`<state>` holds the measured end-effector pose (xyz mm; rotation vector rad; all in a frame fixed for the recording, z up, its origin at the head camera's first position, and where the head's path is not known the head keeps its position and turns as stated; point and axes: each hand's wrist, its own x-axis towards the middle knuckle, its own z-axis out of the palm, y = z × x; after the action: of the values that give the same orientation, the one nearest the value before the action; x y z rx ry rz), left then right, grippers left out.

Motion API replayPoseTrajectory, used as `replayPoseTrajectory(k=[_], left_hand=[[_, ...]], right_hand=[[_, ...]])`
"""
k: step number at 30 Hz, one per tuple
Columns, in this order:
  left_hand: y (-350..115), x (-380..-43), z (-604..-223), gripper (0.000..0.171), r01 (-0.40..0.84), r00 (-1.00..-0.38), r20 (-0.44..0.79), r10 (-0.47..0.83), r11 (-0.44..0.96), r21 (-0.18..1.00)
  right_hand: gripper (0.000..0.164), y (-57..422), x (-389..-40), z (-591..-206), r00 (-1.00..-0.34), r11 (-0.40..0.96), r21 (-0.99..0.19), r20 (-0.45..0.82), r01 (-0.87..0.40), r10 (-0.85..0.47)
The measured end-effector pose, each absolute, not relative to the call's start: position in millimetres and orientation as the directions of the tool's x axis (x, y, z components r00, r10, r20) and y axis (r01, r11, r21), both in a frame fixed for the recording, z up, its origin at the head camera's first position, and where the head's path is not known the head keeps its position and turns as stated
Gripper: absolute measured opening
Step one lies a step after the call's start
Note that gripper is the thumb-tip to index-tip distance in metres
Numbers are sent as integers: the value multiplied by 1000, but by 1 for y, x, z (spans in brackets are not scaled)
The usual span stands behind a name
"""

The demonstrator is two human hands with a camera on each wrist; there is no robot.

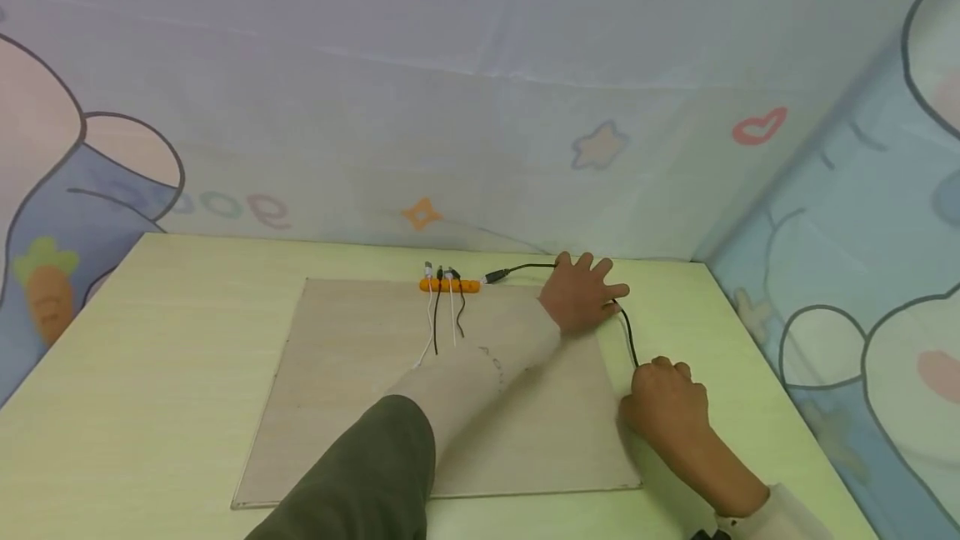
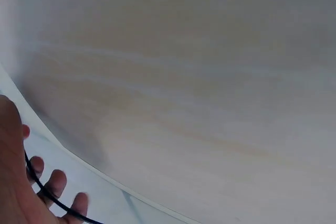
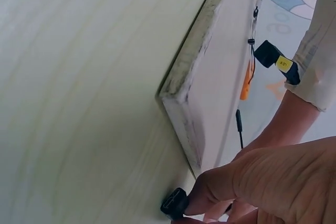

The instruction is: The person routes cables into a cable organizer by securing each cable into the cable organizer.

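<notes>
My right hand (image 1: 667,402) pinches the end of a black cable (image 1: 630,336) near the board's right edge. In the right wrist view, a black plug (image 3: 174,204) pokes out beside the thumb. Farther back, my left hand (image 1: 579,294) lies over the same stretch of cable with fingers spread; the left wrist view has the black cord (image 2: 55,200) running across the fingers. Left of that hand, a black connector (image 1: 495,276) sits at the right end of an orange cable holder (image 1: 472,286). Several black and white cables (image 1: 452,307) sit in the holder.
A flat beige board (image 1: 337,407) lies on the pale yellow table (image 1: 172,390), and my left arm reaches across it. A printed cloth backdrop (image 1: 450,107) rises behind the table's back edge, with more printed cloth (image 1: 885,273) on the right.
</notes>
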<state>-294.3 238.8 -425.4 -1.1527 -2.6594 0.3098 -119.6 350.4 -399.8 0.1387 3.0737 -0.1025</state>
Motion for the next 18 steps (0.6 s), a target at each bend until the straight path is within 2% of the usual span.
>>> replayPoseTrajectory(k=[7,18], left_hand=[[231,-303,-427,42,664,-672,187,716,695,-275],[226,-307,-421,37,667,-647,238,724,689,-283]], right_hand=[[21,352,-119,-398,-996,995,-58,-35,85,83],[17,350,-118,-399,-996,994,-71,-21,83,82]])
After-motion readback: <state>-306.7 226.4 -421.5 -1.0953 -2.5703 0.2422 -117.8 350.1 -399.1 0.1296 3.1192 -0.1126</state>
